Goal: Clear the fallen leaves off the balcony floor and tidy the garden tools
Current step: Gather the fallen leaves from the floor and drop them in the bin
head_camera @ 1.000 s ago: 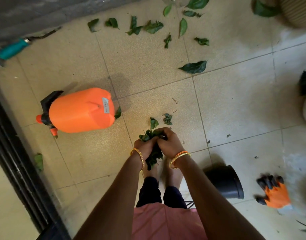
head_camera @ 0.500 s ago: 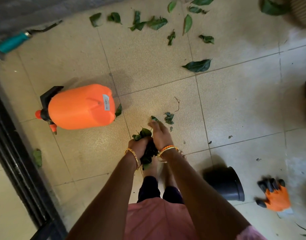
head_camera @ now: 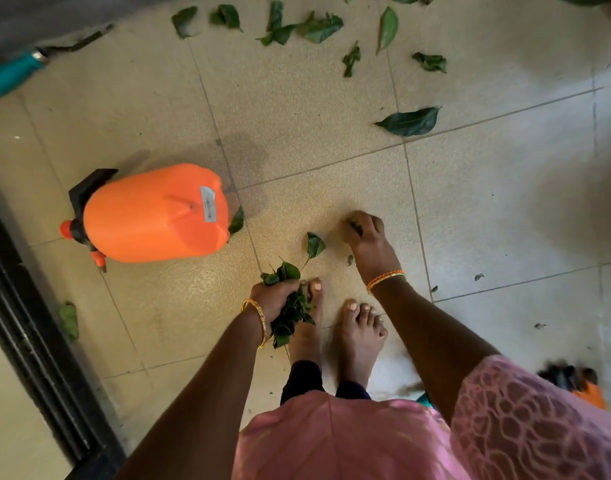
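Our left hand [head_camera: 274, 299] grips a bunch of leaves [head_camera: 293, 311], held low just over our left foot [head_camera: 309, 320]. Our right hand [head_camera: 364, 237] is down at the floor [head_camera: 504, 209], fingers curled over a small leaf [head_camera: 356, 227] it seems to be pinching up. One more leaf [head_camera: 315, 244] lies between the two hands, and a scatter of leaves [head_camera: 317, 27] waits well ahead, with a large leaf [head_camera: 409, 121] nearer.

We judge the leaves to be very light, soft and easily crushed. They lie flat on tile, so we would take each by an edge or stem, or rake several together with the fingertips. A packed fistful may shed pieces if we loosen the grip.

The orange sprayer [head_camera: 155, 213] lies on its side to our left, with a leaf tucked at its base. We cannot tell whether it holds any water; if full, it would be heavy, and best lifted by its black handle [head_camera: 89, 183]. A tool with a teal handle [head_camera: 13, 74] lies by the wall. No bin for the leaves is in view.
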A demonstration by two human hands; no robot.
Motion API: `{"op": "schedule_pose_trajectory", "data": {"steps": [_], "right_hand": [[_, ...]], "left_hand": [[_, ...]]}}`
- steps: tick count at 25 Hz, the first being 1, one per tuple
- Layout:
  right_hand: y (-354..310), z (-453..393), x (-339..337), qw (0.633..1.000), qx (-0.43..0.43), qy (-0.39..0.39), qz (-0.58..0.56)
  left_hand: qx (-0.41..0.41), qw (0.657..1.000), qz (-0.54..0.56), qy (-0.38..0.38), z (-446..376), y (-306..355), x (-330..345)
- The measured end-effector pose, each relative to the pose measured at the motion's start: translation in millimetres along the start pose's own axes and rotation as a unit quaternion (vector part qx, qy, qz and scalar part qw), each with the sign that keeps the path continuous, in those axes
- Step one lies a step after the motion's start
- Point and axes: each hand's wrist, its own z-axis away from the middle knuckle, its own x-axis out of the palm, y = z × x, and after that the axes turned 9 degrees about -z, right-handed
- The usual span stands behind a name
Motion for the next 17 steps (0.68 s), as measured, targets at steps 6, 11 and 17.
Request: {"op": "schedule_pose_trajectory", "data": {"steps": [6, 11, 17], "right_hand": [[3, -7, -1, 0.998, -0.007, 0.051, -0.043], [-9, -20, -6, 0.992, 0.092, 0.054, -0.067], [-40, -6, -19, 0.910, 0.232, 0.010, -0.345]], "left_hand": [[0.004, 1.000, -0.018, 0.003, -4, -3, -3], [0.012, 0.999, -0.029, -0.007, -2, 2, 0], [0.008, 1.000, -0.013, -0.008, 5, -1, -4]]}}
